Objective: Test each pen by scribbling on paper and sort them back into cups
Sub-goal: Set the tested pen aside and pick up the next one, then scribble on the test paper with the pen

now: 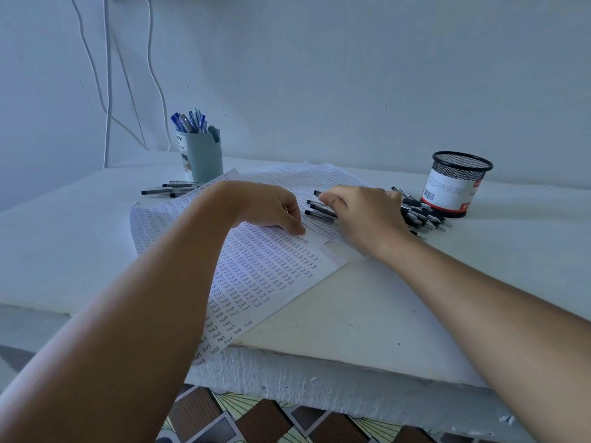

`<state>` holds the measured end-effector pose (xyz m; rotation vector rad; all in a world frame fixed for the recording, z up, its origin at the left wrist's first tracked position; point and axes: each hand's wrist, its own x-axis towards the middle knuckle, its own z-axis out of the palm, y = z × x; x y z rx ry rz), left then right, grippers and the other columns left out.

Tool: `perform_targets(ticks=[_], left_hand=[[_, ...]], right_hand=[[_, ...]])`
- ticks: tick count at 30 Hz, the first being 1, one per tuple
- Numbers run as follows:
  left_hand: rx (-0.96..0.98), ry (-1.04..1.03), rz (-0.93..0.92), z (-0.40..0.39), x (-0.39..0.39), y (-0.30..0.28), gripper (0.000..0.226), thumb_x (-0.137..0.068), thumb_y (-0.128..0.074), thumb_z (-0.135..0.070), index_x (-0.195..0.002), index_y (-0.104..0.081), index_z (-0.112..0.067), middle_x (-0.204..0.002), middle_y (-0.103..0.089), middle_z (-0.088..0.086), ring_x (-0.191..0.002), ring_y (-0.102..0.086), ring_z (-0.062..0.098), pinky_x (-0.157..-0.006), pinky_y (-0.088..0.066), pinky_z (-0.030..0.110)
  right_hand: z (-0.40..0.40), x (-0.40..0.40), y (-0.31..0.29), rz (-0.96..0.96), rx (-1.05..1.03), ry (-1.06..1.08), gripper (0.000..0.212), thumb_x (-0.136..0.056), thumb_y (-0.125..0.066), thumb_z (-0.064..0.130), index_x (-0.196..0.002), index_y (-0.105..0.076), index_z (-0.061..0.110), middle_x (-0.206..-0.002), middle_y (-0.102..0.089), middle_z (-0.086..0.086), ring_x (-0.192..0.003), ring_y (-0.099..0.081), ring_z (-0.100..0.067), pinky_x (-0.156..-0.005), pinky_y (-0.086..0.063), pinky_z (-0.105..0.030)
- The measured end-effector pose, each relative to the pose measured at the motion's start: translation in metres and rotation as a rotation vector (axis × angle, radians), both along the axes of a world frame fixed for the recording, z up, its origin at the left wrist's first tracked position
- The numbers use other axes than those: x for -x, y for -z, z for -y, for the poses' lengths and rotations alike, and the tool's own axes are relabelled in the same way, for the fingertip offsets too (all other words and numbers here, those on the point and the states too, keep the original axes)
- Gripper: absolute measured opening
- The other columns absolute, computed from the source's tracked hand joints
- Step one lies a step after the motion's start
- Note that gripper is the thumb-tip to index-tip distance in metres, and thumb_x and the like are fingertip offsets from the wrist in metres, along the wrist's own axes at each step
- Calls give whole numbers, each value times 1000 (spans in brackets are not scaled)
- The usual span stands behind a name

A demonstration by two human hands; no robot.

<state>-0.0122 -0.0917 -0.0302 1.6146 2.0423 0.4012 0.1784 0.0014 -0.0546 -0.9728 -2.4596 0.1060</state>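
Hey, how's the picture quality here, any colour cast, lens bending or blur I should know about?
Head view: a cold blue cast tints the wall and table; wide-angle bending curves the table's far edge and stretches both forearms; the written paper reads sharp; the black pens under the right hand look soft; the left hand casts only faint shadow; no glare.

The white table [367, 314] bears paper sheets [265, 270], two cups [203, 155], loose pens [419, 215].

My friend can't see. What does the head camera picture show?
A right hand picks a black pen from a pile beside a mesh cup; the left hand rests on scribbled paper. Blue pens fill a grey cup.
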Motion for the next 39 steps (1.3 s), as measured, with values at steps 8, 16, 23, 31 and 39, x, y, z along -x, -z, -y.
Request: perform_targets(ticks=[8,16,23,31,39], left_hand=[[1,-3,6,1,0,1,27,-85,-79,-44,-100,-67,-24,-92,-66,-5,-86,-56,16,-92,-44,41],[4,-12,-2,1,0,0,27,-84,-79,-46,-99,-68,-26,-95,-66,-5,-90,-56,17,-98,-44,44],[25,-10,-22,0,-4,-4,32,-86,-78,-43,-104,-68,-19,-93,-67,-2,-85,-55,16,-89,-45,38],[-112,-109,60,17,11,-20,11,-91,-73,-18,-96,-66,-12,-84,-74,8,-73,-67,16,-70,-54,27],[-277,-487,-520,77,103,-11,24,-92,-53,-4,-112,-63,-10,-112,-64,12,-102,-58,30,-84,-45,36]], right_hand=[[2,11,6,90,-51,-37,23,-102,-39,8,-101,-54,25,-83,-47,6,-92,-52,-26,-81,-20,-41],[4,8,8,112,-123,-9,22,-98,-38,8,-92,-51,25,-84,-48,7,-83,-49,-23,-79,-20,-41],[7,17,7,197,-223,70,16,-98,-46,12,-96,-56,25,-99,-45,-2,-100,-50,-28,-99,-25,-47],[38,48,-9,196,-215,-32,41,-98,-33,41,-124,-61,26,-122,-52,-2,-123,-47,-28,-116,-16,-52],[79,121,-14,154,-19,-403,43,-107,-47,37,-149,-50,28,-138,-52,-6,-126,-52,-26,-99,-49,-44]])
